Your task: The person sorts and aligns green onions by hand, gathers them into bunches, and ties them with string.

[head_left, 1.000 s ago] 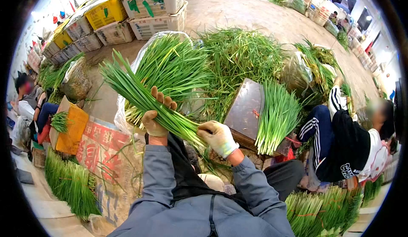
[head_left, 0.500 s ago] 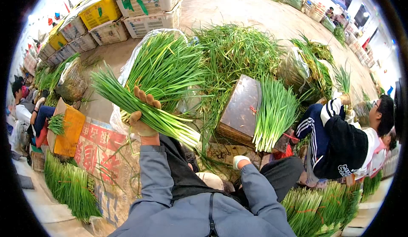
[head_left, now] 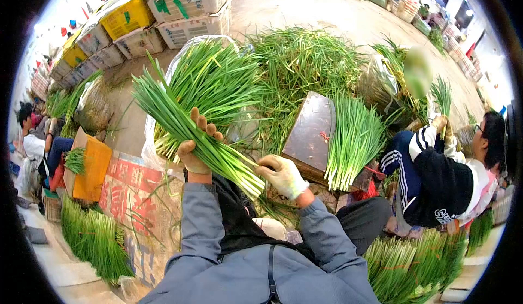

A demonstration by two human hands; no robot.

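The left hand (head_left: 199,150), palm up, cradles the bunch (head_left: 177,117) slantwise before the body, fingers half curled. The right, (head_left: 283,176) knuckles up, bends nearly closed by the stem ends (head_left: 254,186); whether it pinches any, I can't tell. A light grip should spare the leaves.

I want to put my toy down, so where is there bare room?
The widest bare floor lies beyond the messy greens, right of the stacked crates. The dark box's top is mostly bare, left of the neat stalks. It's crowded around the left hand, held bunch and right hand.
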